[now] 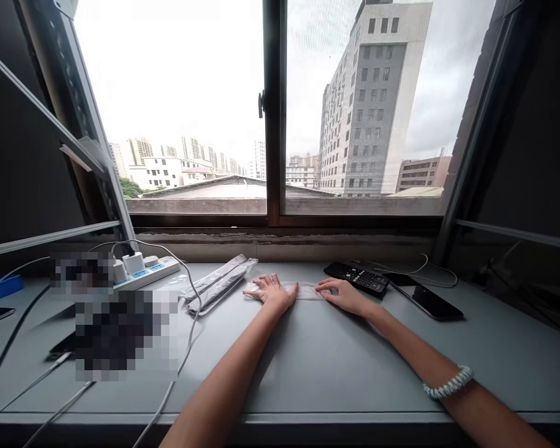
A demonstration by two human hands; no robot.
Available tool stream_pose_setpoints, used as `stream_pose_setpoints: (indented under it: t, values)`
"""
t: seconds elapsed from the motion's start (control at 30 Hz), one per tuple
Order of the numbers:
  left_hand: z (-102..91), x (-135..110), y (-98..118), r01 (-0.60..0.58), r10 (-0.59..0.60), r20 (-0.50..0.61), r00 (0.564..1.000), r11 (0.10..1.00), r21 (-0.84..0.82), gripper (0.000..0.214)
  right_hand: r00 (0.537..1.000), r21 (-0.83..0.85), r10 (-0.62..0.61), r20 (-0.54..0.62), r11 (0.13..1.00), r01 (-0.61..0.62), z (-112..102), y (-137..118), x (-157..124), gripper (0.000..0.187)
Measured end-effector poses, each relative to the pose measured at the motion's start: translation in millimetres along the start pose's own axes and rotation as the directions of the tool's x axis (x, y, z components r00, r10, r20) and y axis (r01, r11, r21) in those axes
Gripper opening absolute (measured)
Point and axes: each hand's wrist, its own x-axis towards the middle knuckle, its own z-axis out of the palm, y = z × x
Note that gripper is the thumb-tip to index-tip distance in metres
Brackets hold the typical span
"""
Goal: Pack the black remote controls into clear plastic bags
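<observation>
A clear, flat plastic bag lies on the grey desk in front of me. My left hand presses on its left part, palm down with the fingers spread. At the bag's right end rests my right hand, its fingers stretched out and slightly bent, the tips touching the plastic. Just behind the right hand lie black remote controls, side by side. Left of my left hand are long items in clear plastic wrapping. Whether anything thin is inside the bag under my hands I cannot tell.
A black phone lies at right, near a thin white cable. A white power strip with plugged-in chargers stands at left, its cables crossing the desk. Part of the left side is blurred out. The window closes off the back.
</observation>
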Motion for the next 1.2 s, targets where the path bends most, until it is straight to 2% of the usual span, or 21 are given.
stream_pose_setpoints:
  t: [0.2,0.37,0.5,0.57,0.63,0.73,0.8,0.97,1.07,1.2]
  values:
    - [-3.9,-3,0,-0.010,0.010,-0.003,1.000,1.000,-0.012,0.082,1.000,-0.015,-0.003,0.018,1.000,0.003,-2,-3,-1,0.025]
    - [-1.6,-3,-1,0.002,-0.003,0.007,1.000,1.000,0.030,0.087,0.999,0.006,0.003,0.036,1.000,-0.004,-3,-1,-1,0.025]
    - [2.1,0,-1,-0.069,0.073,-0.051,0.996,0.995,0.076,0.084,0.999,0.017,-0.001,0.040,1.000,0.000,-3,0,-1,0.025]
    - [0.2,5,-4,-0.102,0.105,-0.097,0.990,0.994,0.036,0.081,0.999,0.022,-0.003,0.037,1.000,0.002,-3,0,-1,0.025]
    - [-4.5,13,-10,-0.107,0.103,-0.187,0.977,0.994,-0.014,0.076,1.000,0.021,-0.004,0.027,1.000,0.004,-2,1,-2,0.025]
    - [-12.4,26,-24,-0.059,0.046,-0.323,0.945,0.998,-0.030,0.068,1.000,0.008,-0.003,0.016,1.000,0.002,-2,1,-2,0.024]
    - [-14.4,33,-35,-0.007,0.002,-0.356,0.934,1.000,-0.011,0.064,1.000,0.003,0.000,0.000,1.000,0.000,-3,0,-2,0.024]
    - [-11.8,43,-53,0.148,-0.140,-0.305,0.942,0.989,0.006,0.056,0.992,-0.041,-0.003,-0.127,0.999,-0.002,-9,-6,1,0.024]
    - [-14.7,47,-57,0.151,-0.144,-0.301,0.942,0.989,-0.002,0.049,0.983,-0.082,-0.028,-0.184,0.997,0.013,-13,-7,1,0.023]
    - [-23.5,52,-64,0.162,-0.151,-0.316,0.937,0.987,0.008,0.046,0.981,-0.108,-0.046,-0.190,0.994,0.025,-13,-5,0,0.021]
